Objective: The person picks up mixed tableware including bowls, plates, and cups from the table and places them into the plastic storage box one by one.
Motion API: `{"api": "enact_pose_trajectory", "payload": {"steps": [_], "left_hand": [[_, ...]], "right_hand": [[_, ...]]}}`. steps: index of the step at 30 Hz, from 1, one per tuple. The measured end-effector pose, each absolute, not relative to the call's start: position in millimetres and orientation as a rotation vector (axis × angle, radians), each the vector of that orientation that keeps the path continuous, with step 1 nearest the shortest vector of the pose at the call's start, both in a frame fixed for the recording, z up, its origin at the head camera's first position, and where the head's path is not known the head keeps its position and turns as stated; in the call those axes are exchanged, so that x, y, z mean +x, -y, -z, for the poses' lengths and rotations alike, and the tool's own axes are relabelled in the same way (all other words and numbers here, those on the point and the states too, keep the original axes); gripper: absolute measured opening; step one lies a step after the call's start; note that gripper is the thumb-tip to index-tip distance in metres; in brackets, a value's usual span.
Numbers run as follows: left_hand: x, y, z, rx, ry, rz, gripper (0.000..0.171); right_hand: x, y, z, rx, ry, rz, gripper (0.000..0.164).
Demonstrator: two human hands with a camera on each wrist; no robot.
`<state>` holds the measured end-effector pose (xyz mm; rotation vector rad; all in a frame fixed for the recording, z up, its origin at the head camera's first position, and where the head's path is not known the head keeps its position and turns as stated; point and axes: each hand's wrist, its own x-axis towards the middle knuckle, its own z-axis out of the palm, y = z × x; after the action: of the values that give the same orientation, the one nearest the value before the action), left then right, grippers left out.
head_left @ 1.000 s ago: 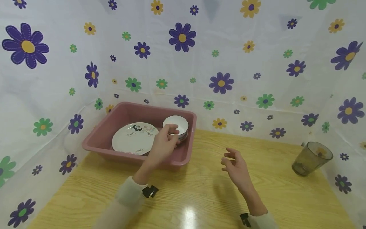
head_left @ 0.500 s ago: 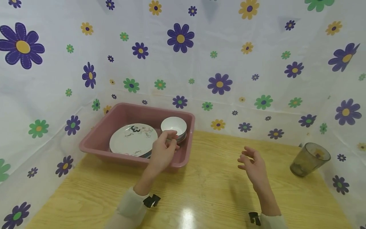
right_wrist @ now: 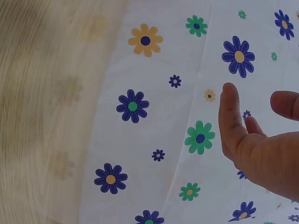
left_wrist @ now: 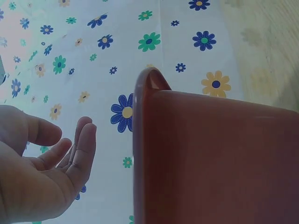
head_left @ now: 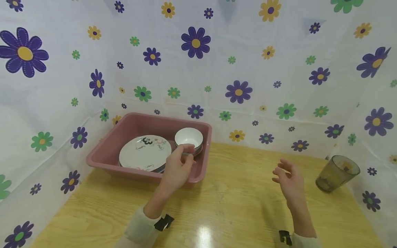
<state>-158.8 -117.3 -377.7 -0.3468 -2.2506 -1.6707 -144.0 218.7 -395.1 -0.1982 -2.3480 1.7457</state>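
My left hand (head_left: 177, 168) hovers over the front right part of a pink plastic basin (head_left: 102, 164), fingers loosely bent and holding nothing. Just beyond its fingertips stand stacked white bowls (head_left: 188, 136) in the basin's right end. White plates (head_left: 144, 153) with a floral print lie stacked to the left of them. In the left wrist view the hand (left_wrist: 51, 172) shows beside the basin's wall (left_wrist: 215, 154). Over the table on the right, my right hand (head_left: 291, 182) is in the air with relaxed fingers and nothing in them. A smoky, tinted glass (head_left: 336, 174) leans at an angle to its right.
The wooden table (head_left: 229, 206) runs under everything. A white sheet with printed flowers (head_left: 214, 69) hangs behind the table and along both sides. Black clips or straps (head_left: 164, 223) sit at both sleeve cuffs.
My right hand has moved rightwards over the table, nearer the glass. The left hand has drawn back slightly towards me, off the bowls. The basin and dishes stay put.
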Motion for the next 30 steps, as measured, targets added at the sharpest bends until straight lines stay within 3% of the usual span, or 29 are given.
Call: {"api": "enact_pose_trajectory", "payload": {"steps": [7,14,22,30], "left_hand": [[-152.6,114.5,373.9,-0.375,2.239,1.658,0.028],[-151.9,113.8,372.5,-0.380,2.241,1.636,0.027],[-151.0,112.4,376.3,-0.409,2.241,1.582,0.026],[-148.5,105.0,380.9,-0.581,2.281,1.442,0.031]], "right_hand": [[-139.2,-232.8,389.7,-0.342,2.137,-1.677,0.032],[-135.8,-242.5,383.7,-0.287,1.863,-1.481,0.020],[-135.0,-253.9,382.6,-0.368,1.671,-1.236,0.021],[-134.8,-275.8,381.1,-0.544,1.571,-1.228,0.033]]}}
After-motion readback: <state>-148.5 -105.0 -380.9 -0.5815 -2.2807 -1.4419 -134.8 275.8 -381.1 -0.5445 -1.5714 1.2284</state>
